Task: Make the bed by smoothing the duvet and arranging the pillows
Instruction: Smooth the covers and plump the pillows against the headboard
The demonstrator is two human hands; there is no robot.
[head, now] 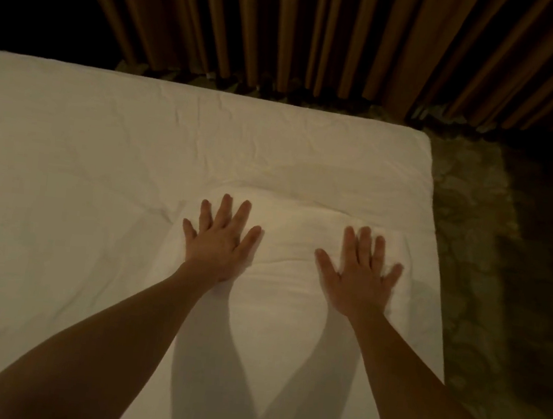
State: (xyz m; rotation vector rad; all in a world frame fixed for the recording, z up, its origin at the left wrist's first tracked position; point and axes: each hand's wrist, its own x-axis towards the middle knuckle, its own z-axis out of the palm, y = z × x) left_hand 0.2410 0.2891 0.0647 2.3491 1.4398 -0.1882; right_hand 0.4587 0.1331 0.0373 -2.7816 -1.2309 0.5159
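- The white duvet (105, 189) covers the bed from the near edge to the far corner, creased toward the curtain (323, 32); it likely wants flattening there.
- The left hand (219, 244) and right hand (358, 277) lie palm-down on a raised fold, fingers straight and spread, gripping nothing, seemingly pressing it smooth.
- No pillow is clearly visible; the dim left edge is unreadable.

Both forearms are bare to the frame's edge, no sleeves, rings or watch.

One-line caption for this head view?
Left hand and right hand press flat on the wrinkled white duvet near brown curtains.
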